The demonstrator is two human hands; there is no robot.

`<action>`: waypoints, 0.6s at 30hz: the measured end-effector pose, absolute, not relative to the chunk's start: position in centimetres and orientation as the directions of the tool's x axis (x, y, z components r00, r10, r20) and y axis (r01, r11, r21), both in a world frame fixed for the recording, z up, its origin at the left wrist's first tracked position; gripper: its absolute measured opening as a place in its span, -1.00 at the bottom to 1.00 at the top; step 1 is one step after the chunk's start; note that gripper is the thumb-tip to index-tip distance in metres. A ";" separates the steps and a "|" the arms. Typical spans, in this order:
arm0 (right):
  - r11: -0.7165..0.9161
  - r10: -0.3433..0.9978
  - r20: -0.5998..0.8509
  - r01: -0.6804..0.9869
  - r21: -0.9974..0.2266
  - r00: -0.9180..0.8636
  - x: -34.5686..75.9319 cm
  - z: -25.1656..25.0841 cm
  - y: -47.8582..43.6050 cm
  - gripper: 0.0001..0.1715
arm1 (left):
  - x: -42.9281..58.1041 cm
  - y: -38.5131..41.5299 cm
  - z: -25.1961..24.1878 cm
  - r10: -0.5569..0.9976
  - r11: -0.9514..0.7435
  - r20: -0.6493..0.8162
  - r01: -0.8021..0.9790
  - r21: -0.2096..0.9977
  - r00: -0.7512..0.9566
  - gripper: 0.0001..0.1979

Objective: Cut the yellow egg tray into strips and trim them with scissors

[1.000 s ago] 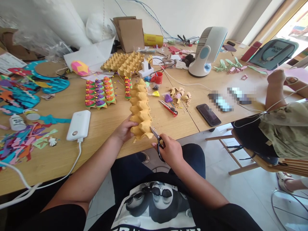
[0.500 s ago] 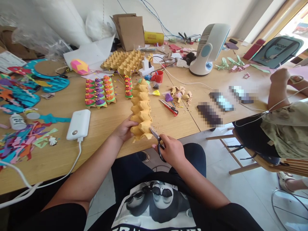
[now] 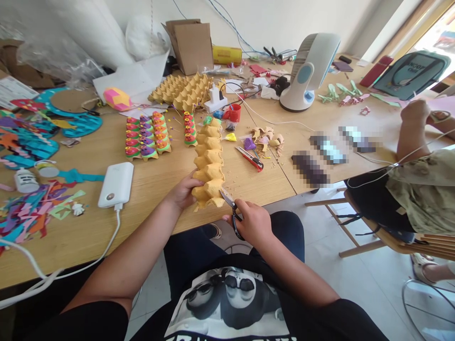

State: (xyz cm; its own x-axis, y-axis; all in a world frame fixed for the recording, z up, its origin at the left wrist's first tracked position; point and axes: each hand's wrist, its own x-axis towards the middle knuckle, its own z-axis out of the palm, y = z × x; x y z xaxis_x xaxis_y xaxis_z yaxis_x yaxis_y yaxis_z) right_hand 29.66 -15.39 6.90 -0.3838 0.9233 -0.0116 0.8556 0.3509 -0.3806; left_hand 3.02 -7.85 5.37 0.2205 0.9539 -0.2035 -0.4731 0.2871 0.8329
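Over the past second, we have shifted the scissors [image 3: 228,198] slightly left, and their tip now meets the right edge of the yellow egg-carton strip [image 3: 209,163] toward its near end; the strip has barely moved. It stretches near to far over the near middle of the counter [image 3: 163,173]. Both our hands are grasping: the left hand [image 3: 183,191] pinches the strip's left side, forearm angled in from the near left; the right hand [image 3: 254,220] curls round the scissors' handles, forearm from the near right.

The black shirt [image 3: 305,315] bears a greyscale print [image 3: 231,303] above navy trousers [image 3: 289,234].
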 end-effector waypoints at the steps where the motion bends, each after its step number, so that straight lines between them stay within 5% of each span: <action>1: 0.348 0.925 -0.011 0.857 -0.380 -0.380 29.6 6.8 -15.3 -0.57 | 3.0 -7.8 5.4 0.954 0.288 -0.206 -0.475 0.832 0.218 -0.12; 18: 0.341 0.929 0.029 0.822 -0.456 -0.369 29.9 5.8 -14.9 -0.63 | 3.6 -8.2 6.3 0.952 0.304 -0.243 -0.473 0.827 0.188 -0.13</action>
